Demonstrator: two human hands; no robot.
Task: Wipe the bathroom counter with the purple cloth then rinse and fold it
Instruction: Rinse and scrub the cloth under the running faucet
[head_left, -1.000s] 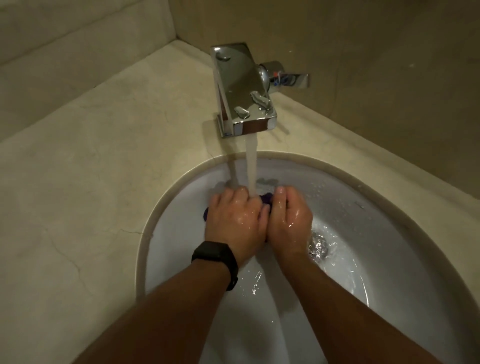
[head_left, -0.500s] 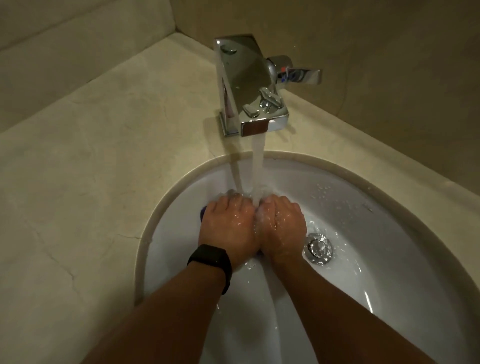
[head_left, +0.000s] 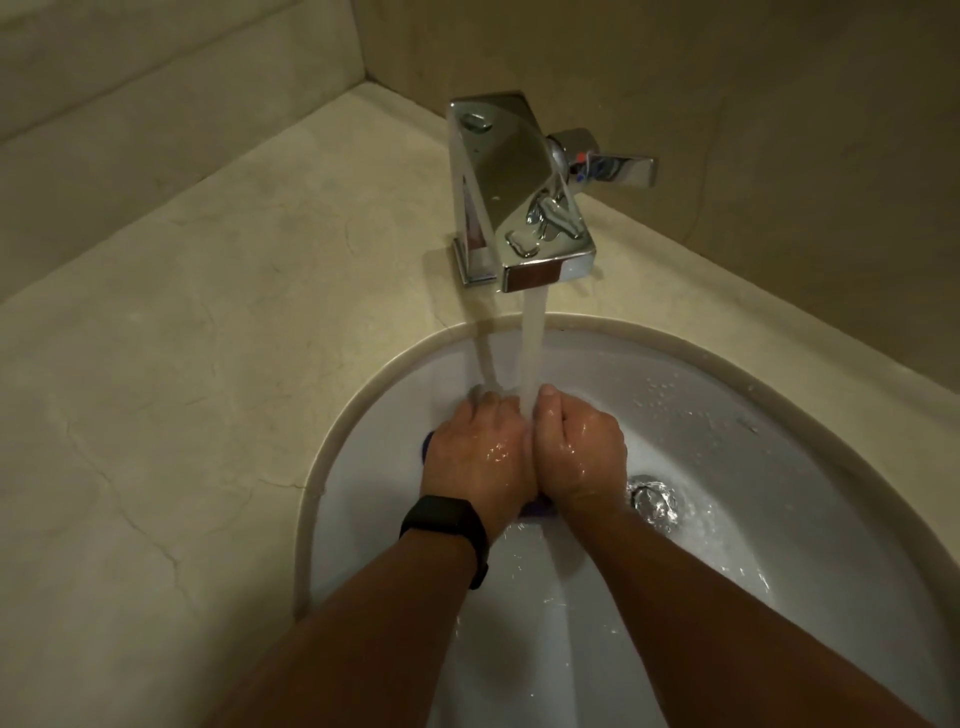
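The purple cloth (head_left: 538, 507) shows only as two dark wet slivers at frame centre in the sink (head_left: 779, 467), bunched under both hands. The left hand (head_left: 478, 457) and right hand (head_left: 579, 452) curl round it, side by side beneath the faucet (head_left: 519, 208) stream. A second ago, a purple edge showed past the fingertips; now it is covered.

Mirror-bright chrome faucet (head_left: 519, 197), seemingly stone counter (head_left: 208, 338)
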